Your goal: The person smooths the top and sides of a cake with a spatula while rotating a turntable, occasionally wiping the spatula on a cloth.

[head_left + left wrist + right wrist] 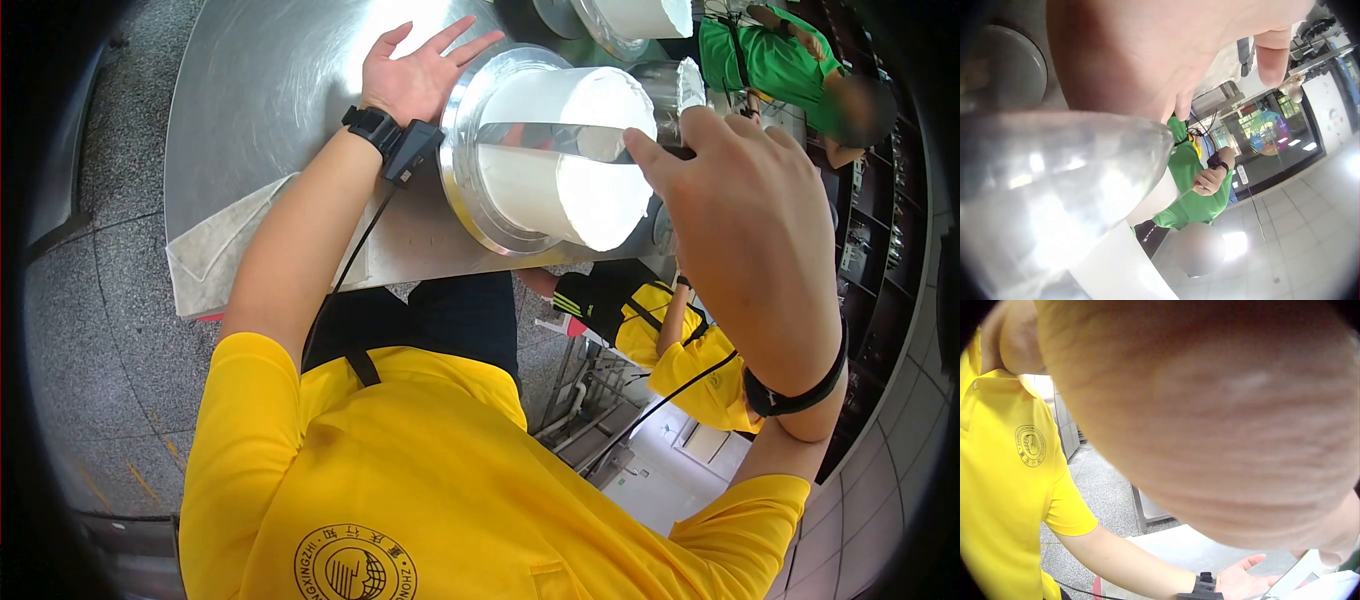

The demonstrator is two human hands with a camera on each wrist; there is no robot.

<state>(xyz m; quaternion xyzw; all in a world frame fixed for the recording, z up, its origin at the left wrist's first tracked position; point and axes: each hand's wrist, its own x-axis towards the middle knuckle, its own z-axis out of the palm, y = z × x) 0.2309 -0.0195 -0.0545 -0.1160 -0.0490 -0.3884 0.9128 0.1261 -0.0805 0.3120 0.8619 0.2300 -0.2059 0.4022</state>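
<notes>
A tall cake covered in white cream [520, 195] stands on a clear round turntable [462, 150]. My right hand [755, 210] grips the dark handle of a long metal spatula [545, 138], index finger laid along it, the blade lying against the cake's side. In the head view my left hand [410, 80] is beside the turntable rim, palm up with fingers spread; whether it touches the rim I cannot tell. The left wrist view has the left palm [1179, 44] above the blurred turntable edge [1072, 181]. In the right wrist view the blade [1294, 575] shows low at the right.
A folded cloth [225, 240] lies at the metal table's [260, 100] near left corner. Beyond the cake are a metal container [660, 85] and another white cake [650, 15]. A person in green [765, 60] and one in yellow [690, 375] are nearby.
</notes>
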